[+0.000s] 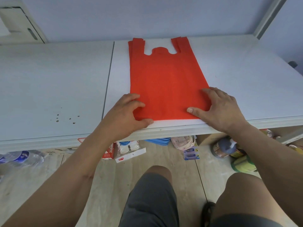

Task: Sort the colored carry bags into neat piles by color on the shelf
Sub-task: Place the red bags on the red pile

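Observation:
A pile of red carry bags (165,79) lies flat on the white shelf (237,82), handles toward the back wall and bottom edge near the shelf's front. My left hand (126,112) rests on the pile's near left corner, fingers curled on the fabric and thumb along the front edge. My right hand (221,108) lies on the near right corner, fingers spread flat, thumb pointing left across the fabric. Both hands press down on the pile; neither lifts it. A stack of blue bags (159,141) shows on the floor under the shelf's edge.
A second white shelf panel (49,89) adjoins on the left, with small dark spots. Below on the wooden floor lie plastic bottles (21,158), packaged goods (129,150), a pink pouch (183,142), a battery pack (191,154), jars and a cardboard box (208,139). My knees are in front.

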